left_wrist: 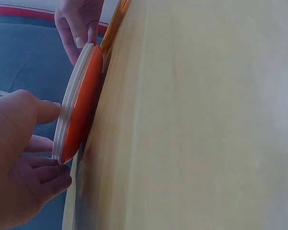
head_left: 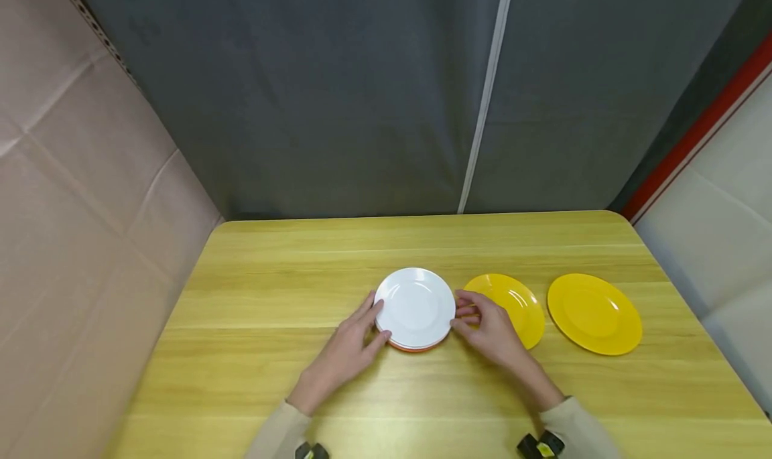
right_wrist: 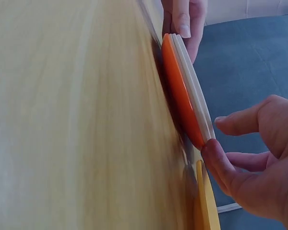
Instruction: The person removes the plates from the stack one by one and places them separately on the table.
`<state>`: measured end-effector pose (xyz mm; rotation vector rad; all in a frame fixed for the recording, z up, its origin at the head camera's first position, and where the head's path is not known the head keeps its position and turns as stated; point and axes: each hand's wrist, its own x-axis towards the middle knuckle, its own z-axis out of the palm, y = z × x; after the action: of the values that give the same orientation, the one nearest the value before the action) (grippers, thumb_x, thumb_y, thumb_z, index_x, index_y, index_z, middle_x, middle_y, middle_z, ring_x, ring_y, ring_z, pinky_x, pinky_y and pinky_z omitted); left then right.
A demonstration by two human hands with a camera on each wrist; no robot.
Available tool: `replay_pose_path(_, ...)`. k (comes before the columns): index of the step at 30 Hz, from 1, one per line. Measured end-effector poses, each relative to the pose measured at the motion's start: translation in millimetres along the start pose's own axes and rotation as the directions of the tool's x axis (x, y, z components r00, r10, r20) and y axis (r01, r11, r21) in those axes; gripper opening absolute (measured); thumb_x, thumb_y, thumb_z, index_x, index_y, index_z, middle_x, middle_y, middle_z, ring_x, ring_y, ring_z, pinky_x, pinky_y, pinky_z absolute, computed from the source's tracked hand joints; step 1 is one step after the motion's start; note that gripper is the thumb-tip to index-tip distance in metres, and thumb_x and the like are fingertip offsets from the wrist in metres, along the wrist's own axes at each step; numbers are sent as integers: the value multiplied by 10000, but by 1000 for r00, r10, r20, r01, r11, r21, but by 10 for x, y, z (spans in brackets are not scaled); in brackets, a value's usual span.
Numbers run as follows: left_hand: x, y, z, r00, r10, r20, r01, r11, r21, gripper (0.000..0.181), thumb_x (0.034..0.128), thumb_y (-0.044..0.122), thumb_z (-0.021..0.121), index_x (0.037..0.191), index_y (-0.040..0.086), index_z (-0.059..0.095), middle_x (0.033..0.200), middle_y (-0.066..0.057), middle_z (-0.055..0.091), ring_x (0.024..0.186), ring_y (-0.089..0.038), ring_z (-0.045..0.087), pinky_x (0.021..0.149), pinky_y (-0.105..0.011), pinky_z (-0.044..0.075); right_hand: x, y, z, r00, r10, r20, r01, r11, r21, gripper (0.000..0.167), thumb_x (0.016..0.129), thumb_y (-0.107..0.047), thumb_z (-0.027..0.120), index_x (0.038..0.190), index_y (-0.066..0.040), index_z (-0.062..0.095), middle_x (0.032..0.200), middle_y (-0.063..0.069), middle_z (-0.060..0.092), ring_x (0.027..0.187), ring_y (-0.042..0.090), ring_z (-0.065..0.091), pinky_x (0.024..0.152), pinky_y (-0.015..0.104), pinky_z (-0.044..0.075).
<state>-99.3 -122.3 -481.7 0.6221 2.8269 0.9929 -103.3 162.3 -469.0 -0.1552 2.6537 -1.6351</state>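
Note:
White plates (head_left: pixel 416 308) lie stacked on an orange plate (left_wrist: pixel 85 103), which shows as a thin rim in the head view. At the left edge of the stack, my left hand (head_left: pixel 344 352) touches the rim with fairly straight, spread fingers and thumb. My right hand (head_left: pixel 491 332) is at the opposite edge, a fingertip touching the rim. In the right wrist view its thumb (right_wrist: pixel 237 122) stands slightly off the plates. A yellow plate (head_left: pixel 512 305) is partly hidden behind the right hand.
Another yellow plate (head_left: pixel 594 315) lies farther right on the wooden table (head_left: pixel 253 298). Behind the table's far edge hangs a dark grey curtain (head_left: pixel 332 110). Pale walls stand on both sides.

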Motion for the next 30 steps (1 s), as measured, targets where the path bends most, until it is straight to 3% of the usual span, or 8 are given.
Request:
replay_pose_path(2, 17, -9, -2, 1000, -6, -17, 5, 1000, -30, 656, 1024, 356, 597, 1548, 23, 382, 1647, -173, 292, 1500, -301, 345, 1205, -448, 340, 10, -12, 19, 1000, 12, -6, -12, 1000, -26, 511, 832, 46, 770, 1307, 102, 591, 1092, 197, 716, 938, 285, 725, 847, 295, 620)
replay_pose_path(5, 52, -11, -1, 998, -38, -48, 34, 997, -74, 638, 1017, 305, 613, 1540, 15, 391, 1574, -174, 435, 1418, -287, 482, 1155, -402, 434, 17, -27, 25, 999, 34, -10, -34, 999, -43, 499, 834, 41, 772, 1299, 99, 602, 1081, 191, 715, 937, 273, 717, 844, 300, 620)
replay_pose_path(9, 102, 3, 8, 989, -99, -107, 84, 987, -133, 570, 990, 230, 646, 1485, 9, 470, 1293, -90, 625, 1143, -183, 614, 990, -317, 566, 16, -40, 19, 999, 54, -2, -54, 998, -46, 486, 838, 26, 778, 1292, 90, 615, 1088, 186, 709, 932, 260, 711, 825, 282, 621)
replay_pose_path(14, 141, -6, 26, 977, -143, -158, 117, 979, -166, 490, 953, 167, 676, 1388, -29, 566, 1019, -21, 591, 918, -122, 564, 823, -248, 572, 12, -41, 27, 999, 44, 11, -43, 997, -56, 481, 836, 13, 788, 1288, 65, 632, 1105, 175, 705, 906, 234, 714, 797, 248, 616)
replay_pose_path(20, 153, -5, 22, 968, -186, -170, 144, 961, -235, 450, 931, 123, 698, 1330, -59, 598, 935, -25, 577, 815, -111, 546, 703, -193, 537, 10, -32, 22, 999, 36, 22, -34, 997, -72, 487, 842, -3, 791, 1304, 34, 642, 1143, 172, 692, 885, 207, 715, 757, 196, 602)
replay_pose_path(25, 160, 8, 10, 955, -262, -136, 204, 918, -339, 422, 928, 112, 698, 1307, -45, 600, 918, -34, 593, 803, -123, 559, 679, -187, 534, 12, -23, 18, 999, 37, 23, -35, 995, -98, 487, 847, -17, 789, 1313, 14, 650, 1152, 165, 684, 869, 190, 713, 722, 154, 579)
replay_pose_path(30, 178, 10, -14, 936, -339, -100, 256, 845, -470, 318, 926, 90, 690, 1206, -45, 623, 895, -45, 596, 795, -126, 550, 674, -170, 501, 17, -17, 26, 999, 35, 19, -32, 990, -138, 475, 855, -32, 784, 1312, -6, 661, 1135, 152, 688, 857, 176, 708, 711, 157, 575)
